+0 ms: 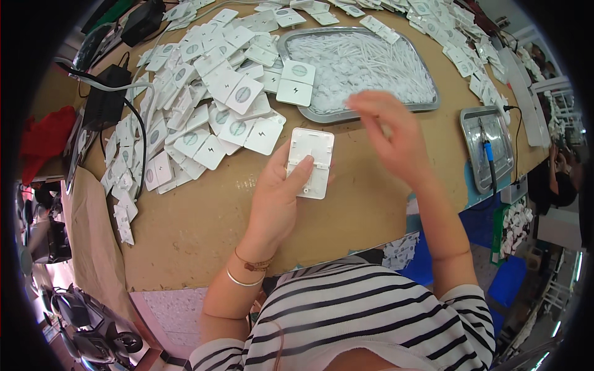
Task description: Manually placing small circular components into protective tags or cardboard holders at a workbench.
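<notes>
My left hand (276, 185) holds a white rectangular plastic cover (317, 148), its moulded inner side facing up. The thumb presses on the middle of the cover and the fingers support it from beneath. To the right, my right hand (396, 136) is raised near the front edge of a metal tray (346, 117). Its fingers are loosely bent and somewhat apart, slightly blurred, with nothing visible in them. Heaped in the tray are small white plastic parts (365, 68), many of them thin and stick-like. One cover (296, 83) leans on the tray's left rim.
A large pile of white covers (204, 105) spreads over the table's left side. More covers (455, 37) lie at the far right. A smaller metal tray (482, 167) holds a blue-gripped, corded tool (488, 151). Black boxes (108, 96) and cables border the pile.
</notes>
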Tool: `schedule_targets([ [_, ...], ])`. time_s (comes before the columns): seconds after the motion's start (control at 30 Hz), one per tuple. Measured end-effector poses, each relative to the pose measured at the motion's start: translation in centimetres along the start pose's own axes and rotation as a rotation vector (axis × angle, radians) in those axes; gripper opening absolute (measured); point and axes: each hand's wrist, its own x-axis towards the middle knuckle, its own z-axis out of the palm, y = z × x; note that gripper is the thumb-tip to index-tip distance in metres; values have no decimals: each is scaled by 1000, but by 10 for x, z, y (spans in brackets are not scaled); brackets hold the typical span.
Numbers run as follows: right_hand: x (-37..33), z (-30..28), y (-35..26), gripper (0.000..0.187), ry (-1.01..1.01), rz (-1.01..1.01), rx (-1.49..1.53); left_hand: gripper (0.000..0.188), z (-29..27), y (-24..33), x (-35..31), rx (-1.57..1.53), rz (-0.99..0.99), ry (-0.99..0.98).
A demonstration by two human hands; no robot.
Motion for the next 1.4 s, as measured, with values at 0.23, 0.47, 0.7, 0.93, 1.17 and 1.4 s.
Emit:
schedule_targets([
  [0.23,55,15,58,13,-215,232,-341,27,-4,2,0,45,-48,-65],
  [0.47,56,10,64,15,-165,218,-284,26,-2,3,-2,39,-13,-37],
  [0.7,49,-9,50,7,-63,654,721,34,-7,0,-1,115,10,-52],
  [0.93,24,-13,15,19,-62,581,794,29,-1,1,-2,116,24,-3],
  [1.17,-15,-6,-22,22,-114,525,714,35,-4,-9,-1,138,58,3],
  [1.4,-35,12,-30,9,-32,278,358,34,-3,-11,0,82,54,19],
])
